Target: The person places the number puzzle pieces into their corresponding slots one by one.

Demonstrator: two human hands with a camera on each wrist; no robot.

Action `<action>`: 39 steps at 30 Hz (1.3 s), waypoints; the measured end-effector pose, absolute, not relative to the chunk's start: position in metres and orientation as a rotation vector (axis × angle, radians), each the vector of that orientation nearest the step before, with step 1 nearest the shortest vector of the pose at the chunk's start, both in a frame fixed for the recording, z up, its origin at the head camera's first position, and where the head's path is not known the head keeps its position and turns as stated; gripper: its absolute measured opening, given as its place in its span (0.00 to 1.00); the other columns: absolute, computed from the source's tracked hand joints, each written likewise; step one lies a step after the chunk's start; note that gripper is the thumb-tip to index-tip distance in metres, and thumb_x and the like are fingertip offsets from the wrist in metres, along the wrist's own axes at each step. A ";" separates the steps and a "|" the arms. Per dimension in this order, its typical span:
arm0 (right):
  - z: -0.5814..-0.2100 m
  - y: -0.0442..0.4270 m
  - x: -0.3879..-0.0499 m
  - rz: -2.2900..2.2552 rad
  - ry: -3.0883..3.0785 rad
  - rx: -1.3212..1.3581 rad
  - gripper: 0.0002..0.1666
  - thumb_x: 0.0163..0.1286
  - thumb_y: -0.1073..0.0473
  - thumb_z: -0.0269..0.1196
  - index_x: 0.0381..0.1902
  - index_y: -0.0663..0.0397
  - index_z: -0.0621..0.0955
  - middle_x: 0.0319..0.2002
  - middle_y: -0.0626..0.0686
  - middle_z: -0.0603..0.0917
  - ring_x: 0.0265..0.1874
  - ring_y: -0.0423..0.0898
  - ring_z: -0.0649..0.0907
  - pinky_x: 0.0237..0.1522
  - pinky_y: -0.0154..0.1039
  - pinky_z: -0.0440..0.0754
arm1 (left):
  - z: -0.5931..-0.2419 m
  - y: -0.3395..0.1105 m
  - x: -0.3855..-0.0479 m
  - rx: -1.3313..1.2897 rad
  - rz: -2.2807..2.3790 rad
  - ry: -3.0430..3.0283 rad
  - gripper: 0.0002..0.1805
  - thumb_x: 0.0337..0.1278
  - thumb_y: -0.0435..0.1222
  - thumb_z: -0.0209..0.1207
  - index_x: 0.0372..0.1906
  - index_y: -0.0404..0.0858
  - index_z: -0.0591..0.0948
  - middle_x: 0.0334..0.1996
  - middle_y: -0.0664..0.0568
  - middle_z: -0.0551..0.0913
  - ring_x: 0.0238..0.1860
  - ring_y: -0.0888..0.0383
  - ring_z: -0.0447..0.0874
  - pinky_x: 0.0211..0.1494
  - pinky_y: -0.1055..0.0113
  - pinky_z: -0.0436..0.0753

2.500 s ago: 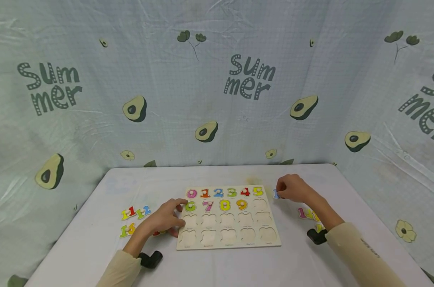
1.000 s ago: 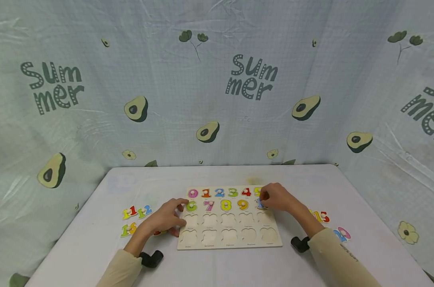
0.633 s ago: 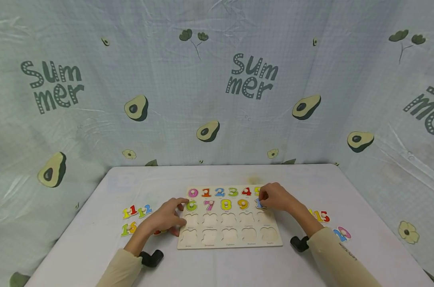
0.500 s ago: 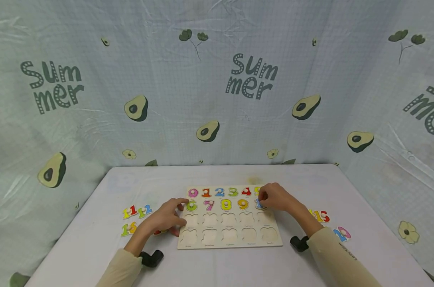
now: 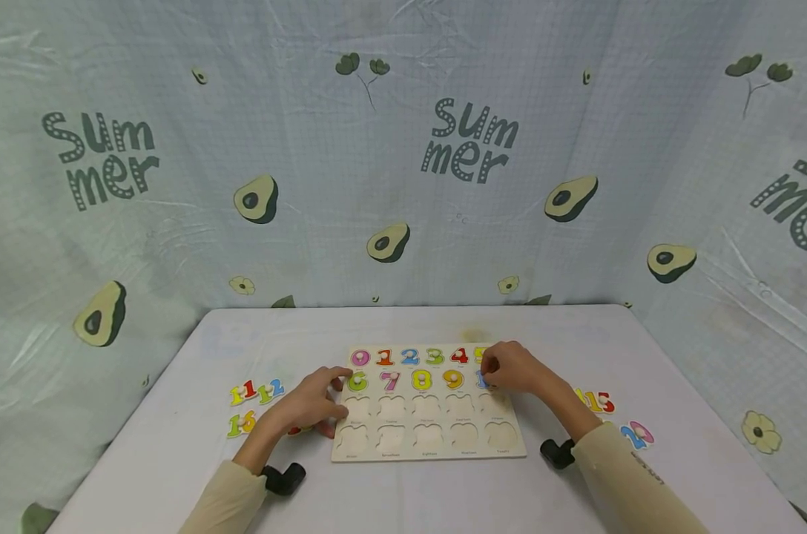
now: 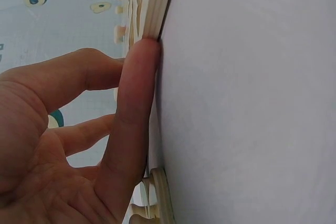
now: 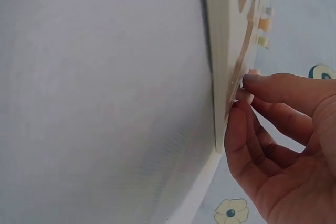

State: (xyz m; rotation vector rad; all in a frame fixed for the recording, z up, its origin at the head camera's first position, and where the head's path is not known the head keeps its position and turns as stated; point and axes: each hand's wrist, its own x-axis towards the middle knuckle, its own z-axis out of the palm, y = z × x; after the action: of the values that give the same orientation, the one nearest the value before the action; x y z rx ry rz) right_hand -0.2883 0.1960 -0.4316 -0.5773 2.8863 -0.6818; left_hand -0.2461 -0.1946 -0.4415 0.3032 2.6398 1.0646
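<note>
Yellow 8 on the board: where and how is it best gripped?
Probably by its small knob, pinched between thumb and forefinger from straight above: the yellow 8 appears to lie flat in the board, leaving little edge to grasp, while the knob stands up.

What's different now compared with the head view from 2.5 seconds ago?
The right hand moved left and slightly nearer the person, bringing the blue piece from beyond the board's right edge to its second row's end, beside the 9. It still pinches the piece. The left hand stayed at the board's left edge.
</note>
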 end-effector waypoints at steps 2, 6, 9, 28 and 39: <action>-0.431 0.196 -0.289 -0.667 2.884 -0.580 0.04 0.63 0.65 0.70 0.29 0.53 0.85 0.29 0.47 0.83 0.30 0.42 0.76 0.35 0.35 0.76 | -0.441 -0.195 -0.246 0.302 1.075 2.633 0.38 0.52 0.31 0.73 0.71 0.38 0.73 0.54 0.44 0.78 0.40 0.53 0.75 0.37 0.64 0.77; -0.429 0.195 -0.288 -0.684 2.847 -0.508 0.03 0.63 0.62 0.71 0.33 0.51 0.86 0.31 0.48 0.82 0.33 0.44 0.77 0.35 0.36 0.76 | -0.440 -0.194 -0.245 0.298 1.103 2.615 0.38 0.52 0.30 0.72 0.71 0.37 0.73 0.55 0.43 0.77 0.40 0.54 0.75 0.35 0.64 0.77; -0.428 0.195 -0.285 -0.702 2.810 -0.457 0.05 0.62 0.61 0.72 0.37 0.50 0.87 0.34 0.48 0.82 0.36 0.45 0.77 0.36 0.36 0.78 | -0.440 -0.194 -0.244 0.280 1.129 2.589 0.38 0.53 0.29 0.72 0.72 0.37 0.72 0.54 0.43 0.77 0.36 0.54 0.76 0.31 0.65 0.79; -0.422 0.215 -0.266 -0.835 2.722 -0.440 0.17 0.60 0.61 0.75 0.47 0.54 0.83 0.37 0.50 0.82 0.37 0.45 0.80 0.39 0.39 0.81 | -0.446 -0.195 -0.247 0.289 1.112 2.610 0.38 0.53 0.31 0.73 0.71 0.38 0.74 0.53 0.45 0.78 0.40 0.54 0.75 0.37 0.65 0.78; -0.416 0.223 -0.263 -0.850 2.729 -0.317 0.19 0.58 0.65 0.76 0.46 0.56 0.81 0.40 0.54 0.82 0.35 0.47 0.79 0.36 0.39 0.83 | -0.441 -0.196 -0.248 0.280 1.129 2.614 0.38 0.52 0.30 0.73 0.71 0.38 0.74 0.53 0.45 0.78 0.38 0.54 0.75 0.35 0.65 0.77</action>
State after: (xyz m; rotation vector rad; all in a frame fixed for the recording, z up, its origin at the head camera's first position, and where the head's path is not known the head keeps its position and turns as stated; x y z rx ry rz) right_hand -0.2626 0.2226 -0.4162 -0.3172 2.7285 -0.8497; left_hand -0.2481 -0.1963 -0.4413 0.2796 2.6143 1.1288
